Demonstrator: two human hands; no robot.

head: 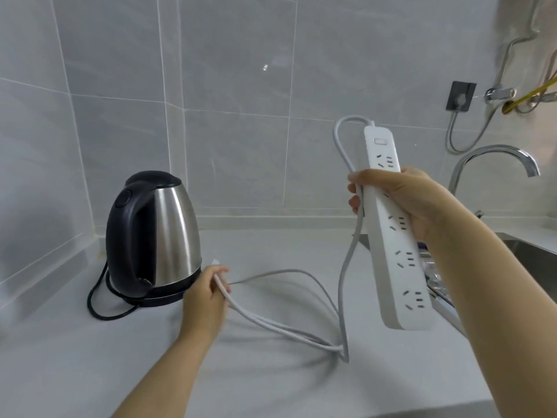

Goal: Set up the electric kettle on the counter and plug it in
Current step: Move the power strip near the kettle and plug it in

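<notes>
steel kettle (pixel 156 236) on base, right hand (pixel 401 200) gripping power strip (pixel 398 236), left hand (pixel 208 292) holding cord (pixel 283 327)

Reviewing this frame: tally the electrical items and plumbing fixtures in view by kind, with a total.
Kettles: 1, the steel kettle on its base on the counter.
Power strips: 1, the white power strip held in the right hand; the left hand grips its white cord.
Wall sockets: 1, the dark wall socket.
Faucets: 1, the faucet.
Total: 4
</notes>
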